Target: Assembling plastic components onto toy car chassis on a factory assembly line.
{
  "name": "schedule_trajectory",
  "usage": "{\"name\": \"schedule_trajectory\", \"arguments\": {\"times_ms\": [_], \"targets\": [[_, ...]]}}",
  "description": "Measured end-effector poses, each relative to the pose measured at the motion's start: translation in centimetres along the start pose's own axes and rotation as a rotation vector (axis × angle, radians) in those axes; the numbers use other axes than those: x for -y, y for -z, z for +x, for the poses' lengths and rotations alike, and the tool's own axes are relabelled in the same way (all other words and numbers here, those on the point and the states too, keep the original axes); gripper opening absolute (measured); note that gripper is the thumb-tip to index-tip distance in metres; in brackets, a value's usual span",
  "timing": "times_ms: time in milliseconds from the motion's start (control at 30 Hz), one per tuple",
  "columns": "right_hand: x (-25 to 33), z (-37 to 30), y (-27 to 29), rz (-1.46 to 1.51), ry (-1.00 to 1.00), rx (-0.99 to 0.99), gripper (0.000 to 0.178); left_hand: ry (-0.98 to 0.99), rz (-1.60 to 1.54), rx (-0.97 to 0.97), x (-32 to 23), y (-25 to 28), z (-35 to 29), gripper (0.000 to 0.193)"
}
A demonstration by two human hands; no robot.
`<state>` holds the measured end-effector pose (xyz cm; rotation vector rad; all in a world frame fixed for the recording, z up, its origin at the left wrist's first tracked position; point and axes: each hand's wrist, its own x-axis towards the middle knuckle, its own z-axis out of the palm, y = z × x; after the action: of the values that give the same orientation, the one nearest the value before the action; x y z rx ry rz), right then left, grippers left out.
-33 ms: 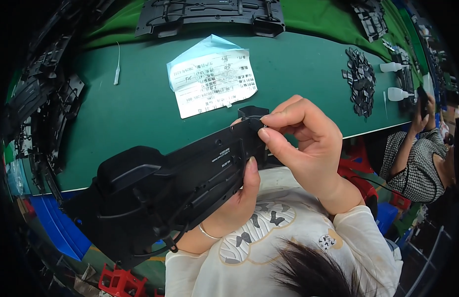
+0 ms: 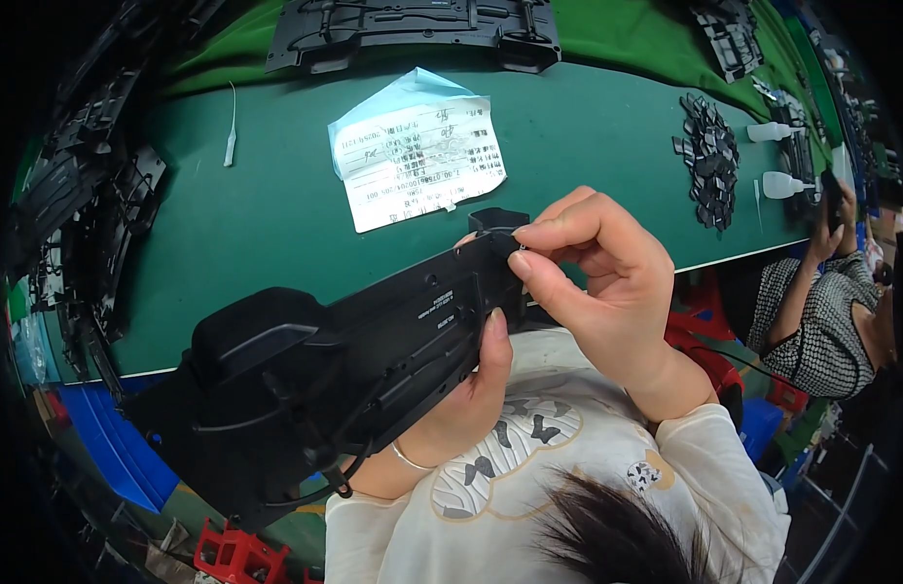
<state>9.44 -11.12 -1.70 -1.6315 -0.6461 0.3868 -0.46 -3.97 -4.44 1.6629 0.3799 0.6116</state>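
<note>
A long black moulded plastic tray, shaped like a model-car chassis, is held slanting above the near side of the table. My left hand grips it from below, its thumb on the upper face and fingertips just showing behind the far edge. At the tray's right end, my right hand pinches thumb and forefinger together against the corner. What lies between those fingertips is too small and dark to make out.
A white printed sheet lies on light blue film on the green table. Small black pieces are heaped at right, beside white squeeze bottles. More chassis parts stand at back and left. A co-worker sits at right.
</note>
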Motion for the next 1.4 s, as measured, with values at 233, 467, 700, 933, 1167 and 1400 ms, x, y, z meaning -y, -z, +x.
{"name": "schedule_trajectory", "arguments": {"times_ms": [233,467,700,933,1167,1400], "targets": [[0.0,0.3,0.5,-0.077,0.06,0.038,0.011,0.0,0.116,0.089,-0.2,0.2,0.1,0.031],[0.8,1.0,1.1,-0.104,0.029,0.154,0.01,0.001,0.192,0.118,-0.4,0.5,-0.3,0.031],[0.8,1.3,1.5,-0.067,-0.02,0.183,0.008,-0.092,0.27,-0.037,-0.2,0.2,0.1,0.012],[0.7,1.3,1.6,-0.062,-0.048,0.209,0.012,-0.078,0.298,-0.018,-0.1,-0.1,0.0,0.018],[0.8,2.7,7.9,-0.438,0.035,-0.178,0.024,0.074,0.112,-0.116,0.4,0.2,-1.4,0.027],[-3.1,3.6,13.5,-0.882,0.01,-0.129,0.017,-0.119,0.245,-0.075,1.1,0.2,-0.5,0.065]]}}
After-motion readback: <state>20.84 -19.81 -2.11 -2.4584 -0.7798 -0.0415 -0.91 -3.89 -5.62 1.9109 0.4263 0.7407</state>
